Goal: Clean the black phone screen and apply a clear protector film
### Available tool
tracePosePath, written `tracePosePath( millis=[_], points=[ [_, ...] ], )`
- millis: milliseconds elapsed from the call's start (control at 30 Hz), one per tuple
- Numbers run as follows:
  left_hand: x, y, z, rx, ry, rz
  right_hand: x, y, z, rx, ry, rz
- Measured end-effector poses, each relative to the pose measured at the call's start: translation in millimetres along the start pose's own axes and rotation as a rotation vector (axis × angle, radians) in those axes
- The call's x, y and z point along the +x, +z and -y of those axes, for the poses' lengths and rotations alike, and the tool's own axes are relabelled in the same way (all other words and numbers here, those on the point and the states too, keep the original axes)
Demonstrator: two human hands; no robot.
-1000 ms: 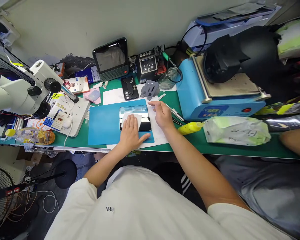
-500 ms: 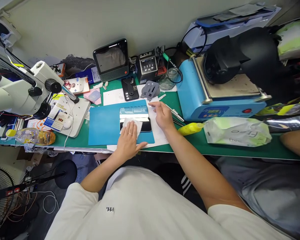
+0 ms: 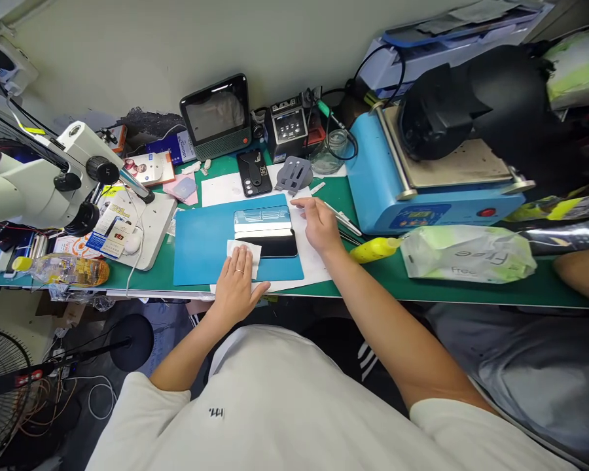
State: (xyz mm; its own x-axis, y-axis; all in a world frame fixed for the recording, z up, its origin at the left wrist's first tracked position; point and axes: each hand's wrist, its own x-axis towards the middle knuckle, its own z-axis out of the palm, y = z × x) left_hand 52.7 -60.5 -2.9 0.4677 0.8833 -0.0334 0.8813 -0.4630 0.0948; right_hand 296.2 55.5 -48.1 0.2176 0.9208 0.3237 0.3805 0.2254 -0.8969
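Note:
My left hand (image 3: 237,281) lies flat, fingers together, pressing a white wipe (image 3: 244,252) onto the blue mat (image 3: 201,245) just left of and below a black phone (image 3: 269,242). A clear film strip (image 3: 262,217) lies along the phone's far edge. Resting at the phone's right end, my right hand (image 3: 319,226) has its fingers curled loosely, with the fingertips close to the film strip's right corner; nothing shows in them.
A microscope (image 3: 39,183) stands at the left, with a small screen (image 3: 216,118) and a soldering station (image 3: 288,127) at the back. To the right are a blue laminating machine (image 3: 422,190), a yellow bottle (image 3: 377,250) and a plastic bag (image 3: 466,255). Another person's arm (image 3: 579,275) shows at the far right.
My left hand has slid the white wipe off the phone, down and to the left onto the mat. My right hand has barely moved.

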Motion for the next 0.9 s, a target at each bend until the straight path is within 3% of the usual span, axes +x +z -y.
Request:
tracePosePath(
  millis=[133, 333, 433, 600, 767, 900],
  points=[
    [15, -1.1, -1, -0.024, 0.002, 0.013, 0, 0, -1, -0.002, -0.001, 0.005],
    [42, 3.1, -25, -0.055, 0.124, 0.001, 0, 1, -4, 0.001, -0.011, -0.002],
    [48, 2.6, -21, -0.130, 0.177, -0.028, -1, 1, -5, -0.004, -0.013, 0.001],
    [44, -8.2, 22, -0.218, 0.143, -0.077, -2, 1, -3, -0.016, -0.017, 0.006],
    [33, -35.5, 85, -0.168, -0.010, -0.153, 0, 1, 7, -0.034, -0.038, 0.001],
    [46, -56.4, 118, -0.131, -0.081, -0.156, 11, -3, 13, -0.085, -0.054, 0.032]
  ],
)
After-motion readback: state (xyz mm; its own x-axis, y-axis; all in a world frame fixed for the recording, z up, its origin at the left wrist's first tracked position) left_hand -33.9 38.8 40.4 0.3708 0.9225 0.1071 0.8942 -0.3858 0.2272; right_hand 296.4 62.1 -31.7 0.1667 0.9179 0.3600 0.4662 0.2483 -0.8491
